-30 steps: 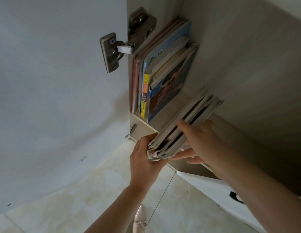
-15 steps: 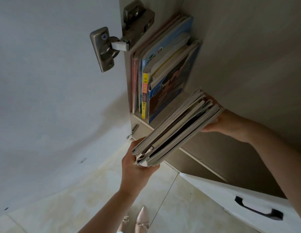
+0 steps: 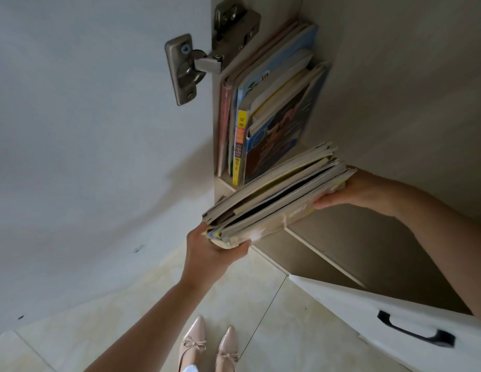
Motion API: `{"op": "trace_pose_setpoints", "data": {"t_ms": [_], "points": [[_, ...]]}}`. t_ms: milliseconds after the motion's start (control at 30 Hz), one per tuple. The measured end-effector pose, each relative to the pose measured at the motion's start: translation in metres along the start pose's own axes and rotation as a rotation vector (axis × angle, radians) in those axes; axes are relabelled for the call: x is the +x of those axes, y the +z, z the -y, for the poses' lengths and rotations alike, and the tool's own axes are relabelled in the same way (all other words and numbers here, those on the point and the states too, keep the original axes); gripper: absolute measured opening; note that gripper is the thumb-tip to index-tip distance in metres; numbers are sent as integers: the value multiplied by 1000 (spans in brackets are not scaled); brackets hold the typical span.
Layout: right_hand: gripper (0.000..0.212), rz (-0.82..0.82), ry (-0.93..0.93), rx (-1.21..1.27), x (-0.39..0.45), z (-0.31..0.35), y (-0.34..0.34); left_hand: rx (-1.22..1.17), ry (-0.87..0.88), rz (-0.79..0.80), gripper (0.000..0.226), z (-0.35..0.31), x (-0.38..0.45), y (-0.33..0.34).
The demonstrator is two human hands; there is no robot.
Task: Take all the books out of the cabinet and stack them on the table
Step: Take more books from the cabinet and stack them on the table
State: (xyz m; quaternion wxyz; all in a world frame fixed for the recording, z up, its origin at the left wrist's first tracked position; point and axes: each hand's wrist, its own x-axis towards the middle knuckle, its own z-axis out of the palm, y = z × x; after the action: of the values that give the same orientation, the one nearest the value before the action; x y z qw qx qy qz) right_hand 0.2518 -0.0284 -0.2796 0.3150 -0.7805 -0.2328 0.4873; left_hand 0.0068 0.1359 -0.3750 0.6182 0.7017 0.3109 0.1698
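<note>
A bundle of several thin books (image 3: 277, 194) lies tilted at the front edge of the cabinet shelf (image 3: 226, 185), half out of the cabinet. My left hand (image 3: 209, 253) grips its near lower end from below, thumb curled round the spines. My right hand (image 3: 349, 190) holds the far end from behind, with its fingers hidden by the books. Several more books (image 3: 263, 116) still stand upright at the shelf's left, leaning against the cabinet side; one has a yellow spine, one a blue and brown cover.
The white cabinet door (image 3: 86, 130) stands open at left on a metal hinge (image 3: 196, 63). A white drawer front with a black handle (image 3: 413, 331) juts out at lower right. Below are tiled floor (image 3: 126, 304) and my pink shoes (image 3: 209, 345). No table is in view.
My right hand went from the near side of the bundle to its far end. The bundle has slid further out of the shelf, toward me and to the left.
</note>
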Motion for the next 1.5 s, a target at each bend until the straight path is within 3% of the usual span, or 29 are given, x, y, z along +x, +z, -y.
{"op": "trace_pose_setpoints", "data": {"t_ms": [233,333,467,567,767,900,1033,1267,1333,1433,1500], "points": [[48,48,42,209,-22,-11,33,-12,-127,171,50,-16,-17,-32],[62,29,56,278,-42,-8,58,-119,-241,152,43,-27,-39,-48],[27,-69,53,371,-80,24,99,-336,-411,37,54,-49,-81,-71],[19,-144,82,431,-111,51,127,-533,-509,-64,66,-69,-120,-85],[24,-98,97,409,-185,117,173,-662,-579,-336,58,-123,-209,-127],[26,43,122,278,-226,153,206,-732,-602,-412,67,-150,-276,-162],[26,83,99,212,-260,181,256,-768,-592,-468,68,-168,-334,-204],[12,145,56,161,-316,208,363,-632,-518,-638,88,-173,-451,-272],[16,200,13,117,-336,213,403,-645,-489,-740,96,-171,-499,-288],[25,269,-110,43,-372,218,466,-711,-443,-866,90,-167,-574,-307],[43,322,-218,7,-398,220,509,-765,-424,-942,85,-167,-625,-319]]}}
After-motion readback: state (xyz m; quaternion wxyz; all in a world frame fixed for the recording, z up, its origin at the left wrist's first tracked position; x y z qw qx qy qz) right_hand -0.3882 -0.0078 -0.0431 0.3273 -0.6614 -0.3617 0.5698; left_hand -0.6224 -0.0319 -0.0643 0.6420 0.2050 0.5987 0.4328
